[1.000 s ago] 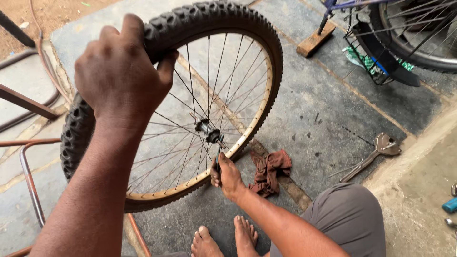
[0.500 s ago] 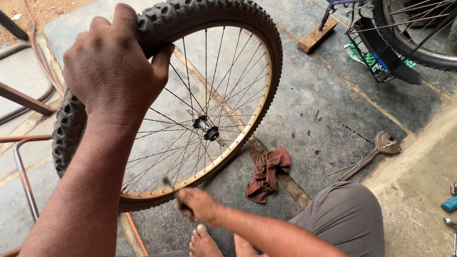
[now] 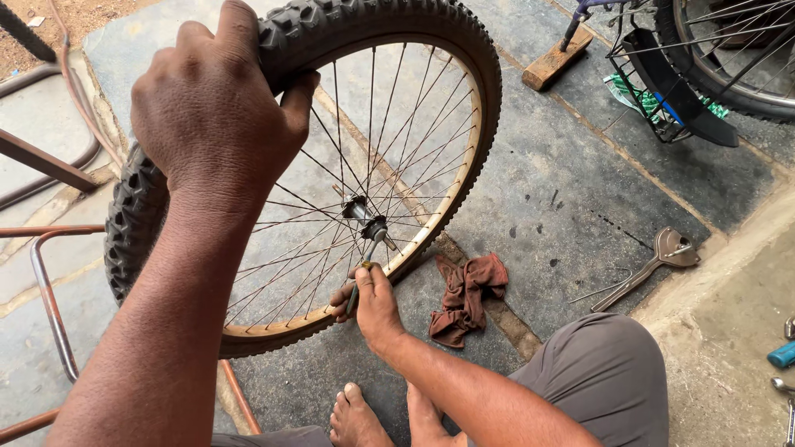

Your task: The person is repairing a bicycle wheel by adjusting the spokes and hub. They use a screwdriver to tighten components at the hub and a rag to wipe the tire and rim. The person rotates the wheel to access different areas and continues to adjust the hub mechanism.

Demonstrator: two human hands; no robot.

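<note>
On top of the upright bicycle wheel (image 3: 331, 165), the left hand (image 3: 215, 116) clamps the knobby tyre; the right hand (image 3: 368, 302) grips a slim tool (image 3: 358, 285) at the hub (image 3: 367, 217). Steady bracing helps.

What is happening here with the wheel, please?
A person sits on the stone floor and holds a bicycle wheel upright. The left hand grips the knobby tyre at the top. The right hand holds a thin tool that points up at the hub. A reddish rag lies beside the wheel, and a wrench lies further right on the floor.
</note>
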